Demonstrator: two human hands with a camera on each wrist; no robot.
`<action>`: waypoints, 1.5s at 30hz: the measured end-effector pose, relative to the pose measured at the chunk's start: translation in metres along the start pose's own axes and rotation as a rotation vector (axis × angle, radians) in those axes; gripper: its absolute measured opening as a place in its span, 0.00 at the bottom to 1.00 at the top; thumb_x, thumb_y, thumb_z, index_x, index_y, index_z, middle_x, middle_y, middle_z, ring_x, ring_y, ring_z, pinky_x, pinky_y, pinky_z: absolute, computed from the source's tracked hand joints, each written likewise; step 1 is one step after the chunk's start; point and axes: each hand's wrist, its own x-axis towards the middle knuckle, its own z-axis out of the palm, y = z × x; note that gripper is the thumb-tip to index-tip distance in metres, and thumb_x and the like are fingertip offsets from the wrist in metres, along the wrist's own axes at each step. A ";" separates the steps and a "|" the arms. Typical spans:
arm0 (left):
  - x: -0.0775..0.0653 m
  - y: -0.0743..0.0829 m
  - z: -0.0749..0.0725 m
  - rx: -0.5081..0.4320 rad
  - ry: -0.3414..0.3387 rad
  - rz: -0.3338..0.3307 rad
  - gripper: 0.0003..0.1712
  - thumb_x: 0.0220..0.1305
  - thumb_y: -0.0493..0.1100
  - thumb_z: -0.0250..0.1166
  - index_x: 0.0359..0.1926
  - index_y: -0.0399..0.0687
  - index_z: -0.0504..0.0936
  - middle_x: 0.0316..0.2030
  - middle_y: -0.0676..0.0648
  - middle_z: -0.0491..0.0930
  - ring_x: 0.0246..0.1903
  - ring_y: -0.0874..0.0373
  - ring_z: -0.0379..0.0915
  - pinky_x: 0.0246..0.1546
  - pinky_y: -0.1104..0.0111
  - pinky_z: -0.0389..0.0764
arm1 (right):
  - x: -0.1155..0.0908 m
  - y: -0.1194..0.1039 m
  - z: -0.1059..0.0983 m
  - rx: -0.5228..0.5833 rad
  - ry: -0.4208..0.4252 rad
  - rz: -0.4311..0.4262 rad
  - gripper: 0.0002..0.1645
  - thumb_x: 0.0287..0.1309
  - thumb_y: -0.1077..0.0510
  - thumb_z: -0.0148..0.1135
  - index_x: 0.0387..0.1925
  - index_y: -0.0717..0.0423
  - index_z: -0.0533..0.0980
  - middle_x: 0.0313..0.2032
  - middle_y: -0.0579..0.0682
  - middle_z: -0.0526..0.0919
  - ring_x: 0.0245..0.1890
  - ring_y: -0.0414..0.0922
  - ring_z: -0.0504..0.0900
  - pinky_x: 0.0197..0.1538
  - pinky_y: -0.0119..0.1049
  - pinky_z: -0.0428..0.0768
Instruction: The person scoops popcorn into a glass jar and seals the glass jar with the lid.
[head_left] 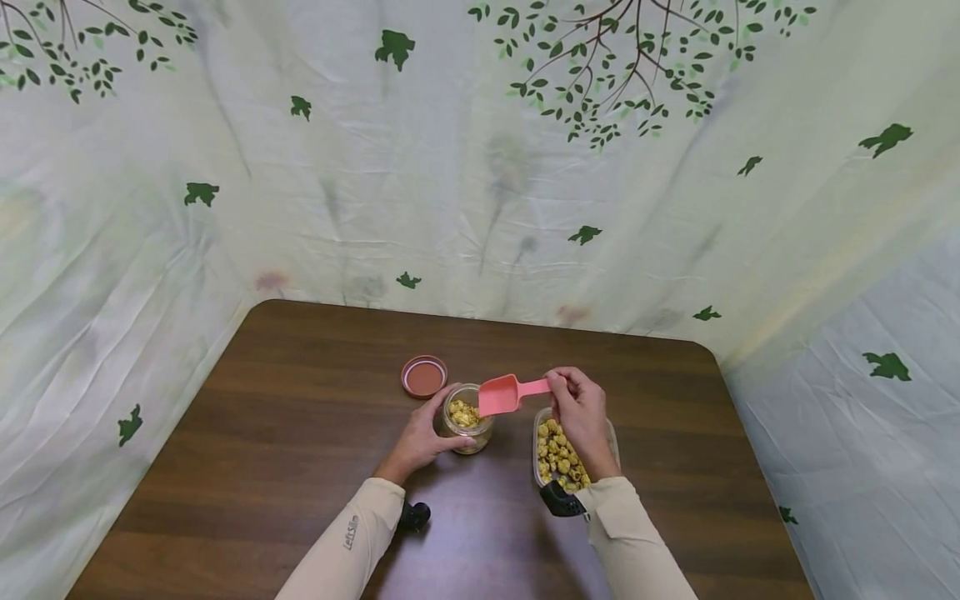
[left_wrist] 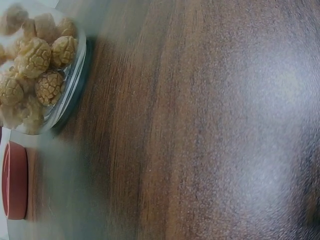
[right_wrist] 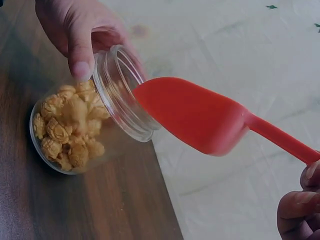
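Note:
My left hand (head_left: 422, 440) holds a clear glass jar (head_left: 484, 433) partly filled with caramel popcorn (right_wrist: 70, 127), thumb and fingers around its upper part. A pink-red plastic scoop (head_left: 500, 395) has its tip at the jar's mouth, and its bowl looks empty in the head view. By its handle, my right hand (head_left: 583, 417) pinches the scoop. Under the right wrist stands a clear plastic container (head_left: 536, 454) of popcorn, partly hidden by that hand and forearm. In the left wrist view, the jar's base (left_wrist: 70, 107) shows popcorn through the glass.
A red screw lid (head_left: 424, 377) lies inside up on the brown wooden table (head_left: 315, 400), just behind the left hand. White fabric (head_left: 420, 183) printed with leaves and branches hangs around the table's back and sides.

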 end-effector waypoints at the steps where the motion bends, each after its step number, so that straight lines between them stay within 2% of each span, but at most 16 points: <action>1: 0.000 0.000 0.000 -0.003 -0.001 0.000 0.53 0.39 0.40 0.82 0.68 0.47 0.67 0.60 0.37 0.73 0.59 0.47 0.68 0.61 0.50 0.65 | 0.001 0.003 -0.001 0.002 0.002 0.007 0.12 0.68 0.64 0.53 0.40 0.73 0.76 0.18 0.58 0.71 0.13 0.40 0.65 0.16 0.28 0.65; 7: 0.000 0.001 0.000 -0.003 0.005 -0.007 0.53 0.39 0.40 0.82 0.68 0.47 0.67 0.60 0.36 0.73 0.59 0.46 0.68 0.61 0.49 0.65 | 0.006 0.028 -0.003 0.030 0.013 0.054 0.14 0.68 0.57 0.55 0.40 0.66 0.78 0.20 0.59 0.72 0.13 0.40 0.67 0.16 0.28 0.66; 11: 0.000 0.000 0.001 0.000 0.007 -0.017 0.53 0.38 0.40 0.82 0.68 0.48 0.67 0.61 0.37 0.72 0.60 0.47 0.68 0.62 0.50 0.64 | 0.007 0.037 -0.005 0.032 0.019 0.052 0.15 0.68 0.55 0.56 0.41 0.65 0.78 0.22 0.64 0.75 0.14 0.45 0.69 0.17 0.30 0.71; 14: 0.001 -0.001 0.001 0.013 0.009 -0.015 0.53 0.39 0.41 0.82 0.68 0.47 0.67 0.61 0.36 0.72 0.60 0.46 0.68 0.61 0.50 0.65 | 0.007 0.041 -0.006 0.041 0.027 0.061 0.16 0.68 0.54 0.55 0.42 0.65 0.78 0.23 0.64 0.77 0.14 0.45 0.71 0.18 0.31 0.74; 19: 0.001 0.000 0.002 0.018 0.003 -0.014 0.54 0.39 0.42 0.82 0.69 0.46 0.65 0.62 0.36 0.71 0.61 0.45 0.67 0.62 0.48 0.63 | 0.004 0.043 -0.008 0.052 0.033 0.101 0.15 0.69 0.55 0.54 0.42 0.64 0.78 0.23 0.58 0.78 0.16 0.42 0.73 0.22 0.31 0.79; 26: 0.000 0.002 0.002 0.019 -0.016 -0.030 0.56 0.39 0.42 0.82 0.70 0.44 0.63 0.63 0.36 0.69 0.62 0.44 0.64 0.63 0.47 0.61 | 0.001 0.045 -0.012 0.073 0.032 0.142 0.16 0.70 0.55 0.53 0.44 0.65 0.77 0.25 0.59 0.78 0.20 0.48 0.75 0.30 0.45 0.84; 30: 0.000 0.005 0.001 -0.003 -0.010 -0.028 0.57 0.39 0.40 0.82 0.71 0.44 0.61 0.66 0.39 0.67 0.65 0.45 0.61 0.66 0.48 0.58 | 0.001 0.046 -0.014 0.099 0.035 0.141 0.16 0.70 0.55 0.52 0.45 0.66 0.77 0.26 0.59 0.78 0.20 0.45 0.75 0.30 0.42 0.84; 33: -0.002 0.024 -0.003 -0.041 -0.018 -0.021 0.56 0.41 0.36 0.80 0.71 0.39 0.59 0.68 0.37 0.64 0.67 0.44 0.58 0.67 0.49 0.56 | 0.001 0.046 -0.016 0.129 0.040 0.130 0.16 0.70 0.56 0.52 0.45 0.67 0.76 0.26 0.58 0.77 0.20 0.44 0.74 0.29 0.40 0.83; 37: 0.003 0.027 -0.006 -0.073 -0.020 -0.005 0.55 0.43 0.35 0.79 0.72 0.40 0.59 0.68 0.36 0.63 0.67 0.44 0.57 0.68 0.49 0.55 | 0.001 0.046 -0.019 0.154 0.055 0.132 0.15 0.70 0.57 0.51 0.44 0.68 0.76 0.24 0.56 0.77 0.20 0.45 0.74 0.27 0.39 0.83; 40: 0.008 0.016 -0.004 -0.073 -0.005 0.020 0.54 0.44 0.38 0.79 0.72 0.45 0.60 0.68 0.38 0.64 0.68 0.45 0.57 0.68 0.49 0.55 | 0.001 0.046 -0.023 0.158 0.073 0.136 0.16 0.71 0.58 0.51 0.43 0.69 0.76 0.24 0.56 0.77 0.19 0.45 0.74 0.26 0.38 0.82; 45: 0.012 0.027 -0.007 -0.071 0.014 0.047 0.49 0.48 0.38 0.77 0.70 0.43 0.62 0.67 0.40 0.65 0.68 0.44 0.57 0.68 0.50 0.55 | 0.002 0.043 -0.028 0.168 0.096 0.163 0.16 0.71 0.58 0.50 0.44 0.71 0.75 0.24 0.56 0.77 0.19 0.42 0.74 0.28 0.42 0.83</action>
